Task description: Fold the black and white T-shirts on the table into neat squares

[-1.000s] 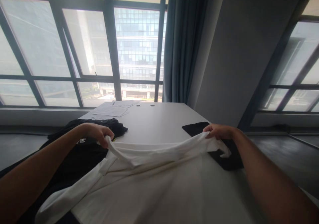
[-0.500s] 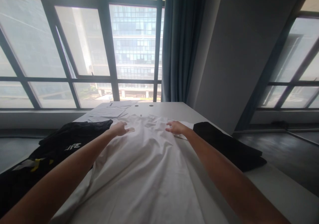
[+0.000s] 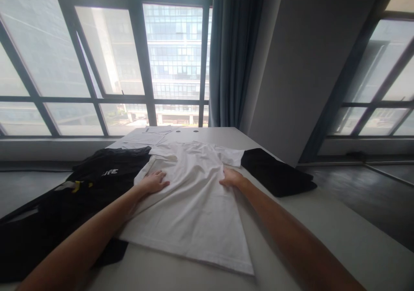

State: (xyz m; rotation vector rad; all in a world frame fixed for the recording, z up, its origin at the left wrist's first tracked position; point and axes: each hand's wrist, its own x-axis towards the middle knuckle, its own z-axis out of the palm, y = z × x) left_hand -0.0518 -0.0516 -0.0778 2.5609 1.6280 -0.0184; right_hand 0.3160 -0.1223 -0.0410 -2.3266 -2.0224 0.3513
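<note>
White shirt [image 3: 194, 196] has settled flatter on the counter [image 3: 339, 226]; left hand [image 3: 153, 183] rests on it, fingers [image 3: 160, 185] released; right hand [image 3: 233, 178] touches its edge, cannot tell if grasping

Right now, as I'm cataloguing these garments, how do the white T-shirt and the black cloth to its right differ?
The white T-shirt is white; the black cloth is black.
The white T-shirt is spread out, sleeves showing; the black cloth looks folded and covers less area.
The left hand and right hand touch the white T-shirt; neither touches the black cloth.
Both lie on the table.
</note>
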